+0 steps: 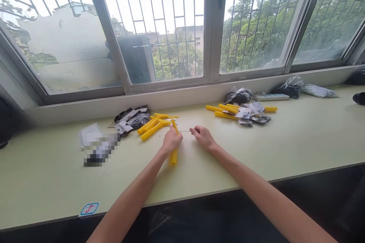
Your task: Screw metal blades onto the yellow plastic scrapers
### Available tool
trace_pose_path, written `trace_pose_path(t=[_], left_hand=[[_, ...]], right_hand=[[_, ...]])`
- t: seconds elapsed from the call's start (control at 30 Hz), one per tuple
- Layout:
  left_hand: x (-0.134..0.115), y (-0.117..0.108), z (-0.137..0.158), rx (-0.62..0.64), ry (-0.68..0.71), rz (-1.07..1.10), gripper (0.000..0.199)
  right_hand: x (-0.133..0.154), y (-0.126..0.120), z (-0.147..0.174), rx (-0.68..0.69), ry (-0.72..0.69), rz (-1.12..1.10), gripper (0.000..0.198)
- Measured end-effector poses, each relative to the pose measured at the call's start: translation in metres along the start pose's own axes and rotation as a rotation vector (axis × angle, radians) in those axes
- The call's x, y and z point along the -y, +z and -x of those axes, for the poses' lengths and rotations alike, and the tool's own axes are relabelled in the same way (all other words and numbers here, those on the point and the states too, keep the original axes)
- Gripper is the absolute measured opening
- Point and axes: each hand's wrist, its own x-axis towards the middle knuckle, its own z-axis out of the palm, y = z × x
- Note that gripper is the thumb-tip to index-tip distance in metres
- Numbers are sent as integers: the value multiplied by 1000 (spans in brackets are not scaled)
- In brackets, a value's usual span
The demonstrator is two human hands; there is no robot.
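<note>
My left hand [171, 141] grips a yellow handle [173, 155] that stands out of the fist toward me over the pale green tabletop [199, 171]. My right hand [202, 135] pinches one end of a thin metal blade or wire [184, 131] that runs across to the top of the yellow handle. A heap of more yellow handles [152, 125] lies just behind my left hand.
Black packets with white cards [131, 117] lie left of the heap, with a clear bag [89, 133] further left. A second group of yellow handles and packets [239, 112] lies at the back right. Dark bags [288, 89] sit along the window sill.
</note>
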Motion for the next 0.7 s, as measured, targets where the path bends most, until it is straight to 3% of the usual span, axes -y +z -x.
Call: trace_pose_path(t=[0.1,0.23,0.4,0.47,0.53,0.6,0.7], left_hand=[[4,-5,-3,-19,2,-47,56],[15,-17,-8,-111,35,-294,54],[20,-21,-7,-70,-21,-502,56],[17,-23,-5,-130,11,-447,54],[12,-27,-2,-172,56,-248,49],[10,-31,2,-126,76,-25,43],[11,-35,7,45,70,181,35]], right_hand=[[-1,-1,-1,-20,-22,-70,30],[-4,-3,-3,-66,22,-38,29],[-6,-4,-3,-69,23,53,26],[-4,-4,-3,-79,7,-3,28],[0,-4,-2,-106,-14,-97,31],[5,-5,-2,-131,-32,-177,33],[12,-7,0,-140,-66,-248,35]])
